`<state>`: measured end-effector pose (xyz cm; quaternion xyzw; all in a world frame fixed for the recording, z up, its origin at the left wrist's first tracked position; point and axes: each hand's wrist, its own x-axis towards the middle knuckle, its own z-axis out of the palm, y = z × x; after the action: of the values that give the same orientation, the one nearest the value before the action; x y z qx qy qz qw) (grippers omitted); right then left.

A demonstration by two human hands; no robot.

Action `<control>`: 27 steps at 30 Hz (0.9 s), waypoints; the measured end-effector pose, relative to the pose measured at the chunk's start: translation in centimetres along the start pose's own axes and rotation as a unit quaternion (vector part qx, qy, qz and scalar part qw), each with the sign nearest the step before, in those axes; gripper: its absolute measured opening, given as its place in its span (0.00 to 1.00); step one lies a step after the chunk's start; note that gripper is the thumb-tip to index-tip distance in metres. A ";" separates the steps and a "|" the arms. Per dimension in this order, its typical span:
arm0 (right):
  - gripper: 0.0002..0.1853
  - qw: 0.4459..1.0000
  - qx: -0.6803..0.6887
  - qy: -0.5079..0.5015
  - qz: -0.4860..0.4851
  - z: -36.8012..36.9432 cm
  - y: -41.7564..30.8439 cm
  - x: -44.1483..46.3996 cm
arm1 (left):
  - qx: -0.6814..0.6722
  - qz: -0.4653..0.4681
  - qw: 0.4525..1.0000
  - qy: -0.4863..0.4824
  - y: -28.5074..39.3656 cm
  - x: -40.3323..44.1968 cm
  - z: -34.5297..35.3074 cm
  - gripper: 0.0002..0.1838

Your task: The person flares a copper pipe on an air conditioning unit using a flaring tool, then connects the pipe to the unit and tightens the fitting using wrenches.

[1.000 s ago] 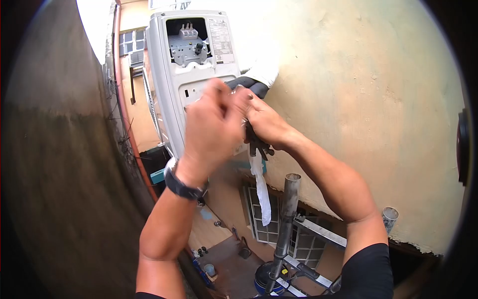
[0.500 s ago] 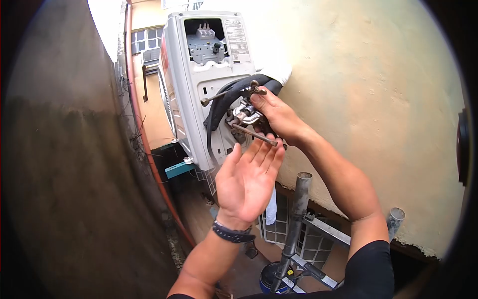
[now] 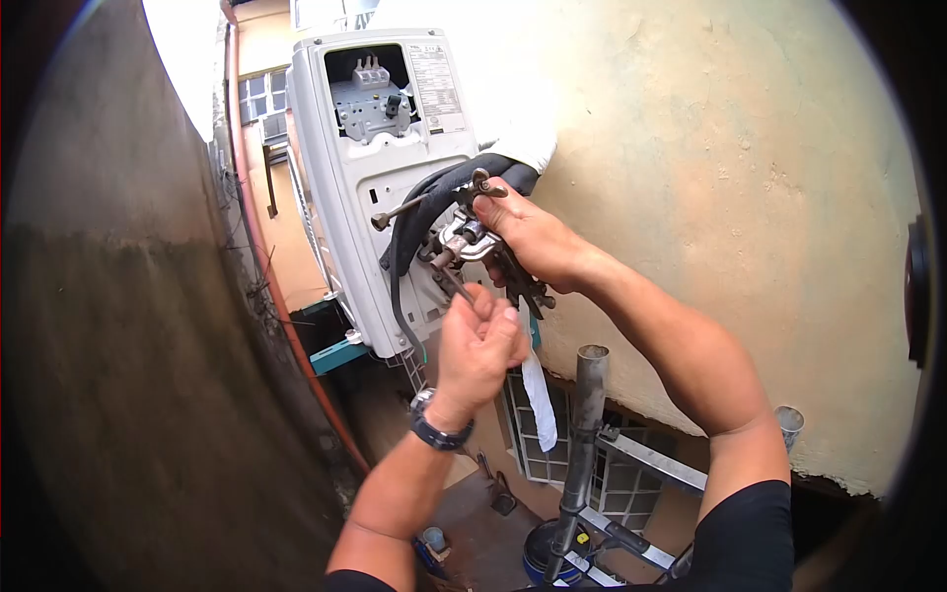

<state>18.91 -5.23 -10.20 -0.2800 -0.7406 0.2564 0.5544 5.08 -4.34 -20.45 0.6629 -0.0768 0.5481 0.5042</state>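
Note:
A flaring tool (image 3: 466,243), with a silvery yoke and dark clamping bar, is held out in front of the outdoor air-conditioner unit (image 3: 390,178). My right hand (image 3: 533,235) grips the bar, thumb near its wing nut. Below the yoke, my left hand (image 3: 481,345) is closed around the lower part of the tool's thin turning handle (image 3: 456,282). Black foam-insulated tubing (image 3: 434,191) curves behind the tool, and a thin pipe with a flare nut (image 3: 382,221) sticks out to the left. My fingers hide part of the bar and handle.
A plastered wall (image 3: 691,178) rises at right, a dark wall (image 3: 109,296) at left. Metal scaffold poles (image 3: 584,434) stand below my right arm. A teal bracket (image 3: 337,356) supports the unit. A blue bucket (image 3: 538,553) sits far below.
My left hand has gone from an open palm beneath the handle to fingers closed around it. The handle has swung to a steeper slant. The view has shifted slightly.

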 end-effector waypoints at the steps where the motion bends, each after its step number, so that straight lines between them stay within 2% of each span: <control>1: 0.18 1.000 0.002 0.000 0.021 0.2 -0.1 -0.1 | 0.098 0.001 0.995 -0.006 -0.3 0.0 -1.9 0.13; 3: 0.18 1.000 -0.013 -0.008 0.015 0.6 0.0 0.4 | 0.232 0.003 0.973 0.009 0.5 0.6 -4.3 0.12; 6: 0.20 0.999 0.023 -0.023 0.020 1.1 -0.7 0.6 | 0.222 0.006 0.975 0.021 1.5 0.1 -4.3 0.12; 8: 0.22 0.998 0.044 -0.052 0.013 0.2 -0.5 0.2 | 0.077 -0.040 0.995 -0.044 2.3 -0.2 -3.0 0.13; 9: 0.22 0.997 0.054 -0.060 0.002 -0.1 -0.3 -0.2 | 0.075 -0.039 0.996 -0.042 2.3 -0.3 -2.7 0.13; 11: 0.22 0.996 0.060 -0.061 0.010 -0.1 -0.1 -0.7 | -0.099 -0.067 0.992 -0.030 2.0 -0.3 -2.2 0.12; 12: 0.22 0.997 0.055 -0.057 0.018 -0.1 -0.1 -0.8 | -0.052 -0.062 0.997 0.009 1.5 -0.2 -1.8 0.13; 13: 0.21 0.997 0.051 -0.051 0.025 -0.2 0.0 -0.9 | -0.055 -0.062 0.997 0.009 0.9 0.0 -2.1 0.13; 14: 0.21 0.997 0.049 -0.049 0.026 -0.2 -0.2 -0.9 | 0.094 -0.016 0.995 0.024 -0.2 0.4 -2.7 0.14; 15: 0.21 0.999 0.015 -0.031 0.019 0.0 -0.2 -0.8 | 0.241 0.028 0.969 0.039 -0.5 0.6 -2.6 0.14; 16: 0.21 1.000 -0.018 -0.015 0.013 0.3 -0.3 -0.7 | 0.238 0.050 0.967 0.071 -0.8 0.8 -2.4 0.16; 18: 0.20 1.000 0.004 -0.008 0.016 0.6 -0.3 -0.5 | 0.278 0.075 0.955 0.068 -0.3 1.2 -2.7 0.16; 20: 0.18 0.999 0.026 -0.009 0.036 0.8 -0.6 -0.4 | 0.393 0.136 0.908 0.058 0.0 1.7 -4.3 0.16; 23: 0.18 0.998 0.025 -0.023 0.052 0.5 -0.8 -0.6 | 0.443 0.161 0.881 0.035 -0.3 2.1 -6.1 0.14; 25: 0.19 0.997 0.029 -0.022 0.062 0.4 -0.9 -0.7 | 0.514 0.206 0.833 0.011 1.1 2.6 -6.4 0.12; 27: 0.20 0.995 0.058 0.003 0.075 0.7 -1.1 -0.5 | 0.533 0.187 0.825 0.011 1.7 3.1 -6.6 0.09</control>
<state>18.24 -6.47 -9.96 -0.3032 -0.6995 0.3392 0.5511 0.86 1.15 -17.68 0.7952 0.1097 0.5950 -0.0388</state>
